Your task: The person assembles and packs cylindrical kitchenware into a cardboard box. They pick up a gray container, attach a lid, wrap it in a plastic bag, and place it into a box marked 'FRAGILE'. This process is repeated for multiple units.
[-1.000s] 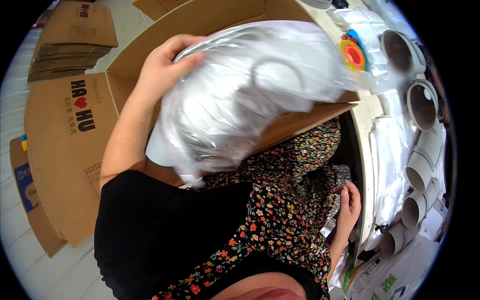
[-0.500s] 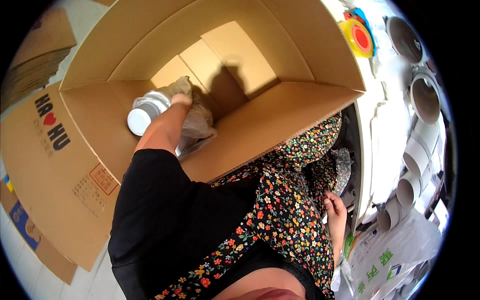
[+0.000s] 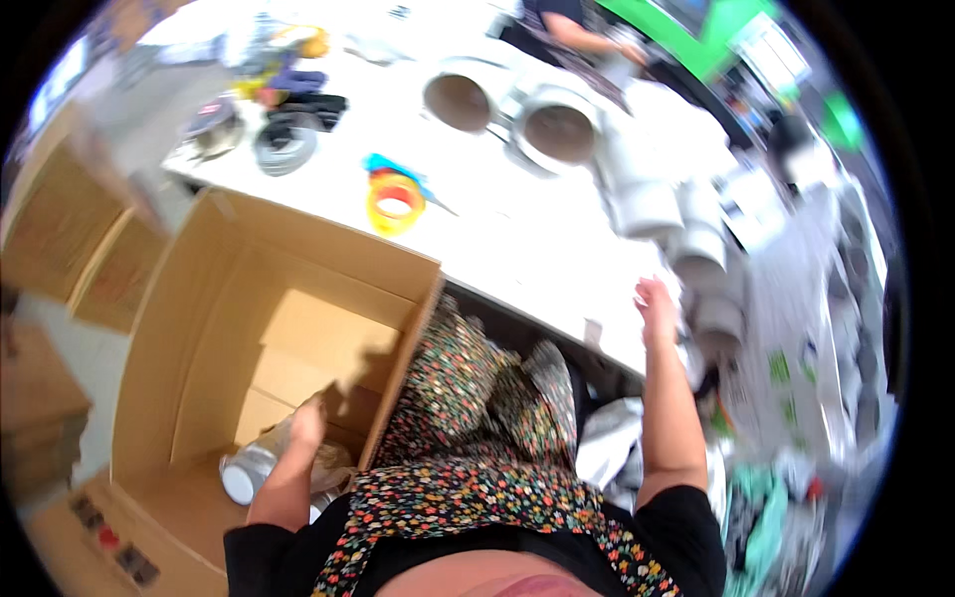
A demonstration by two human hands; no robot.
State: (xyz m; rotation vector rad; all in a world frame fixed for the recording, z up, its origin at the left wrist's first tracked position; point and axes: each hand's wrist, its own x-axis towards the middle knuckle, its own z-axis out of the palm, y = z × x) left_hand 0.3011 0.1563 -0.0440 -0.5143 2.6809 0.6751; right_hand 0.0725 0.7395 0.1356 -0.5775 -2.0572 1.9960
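Note:
A large open cardboard box [image 3: 189, 398] stands at my left. Down inside it, my left hand [image 3: 308, 423] is over a crumpled translucent plastic bag [image 3: 333, 463]; its fingers are blurred, so I cannot tell whether they grip. Beside that hand, a white-ended cylinder [image 3: 239, 482] in clear wrap lies in the box. My right hand [image 3: 655, 306] reaches over the white tabletop [image 3: 517, 259] with its fingers loosely extended and nothing visible in them. Close to its right are several white pipe-like cylinders [image 3: 647, 209], lying in a row.
A yellow tape roll [image 3: 395, 203] lies beside a blue-handled tool [image 3: 423, 184] on the table. Grey rolled material [image 3: 286, 149] sits farther left. Cardboard [image 3: 45, 388] stands along the left. A large plastic bag [image 3: 796, 328] hangs at right. Another person's arm [image 3: 582, 38] shows across the table.
The view has swung right and up, showing more of the table. My right hand has risen from beside my apron to above the tabletop. My left hand remains in the box.

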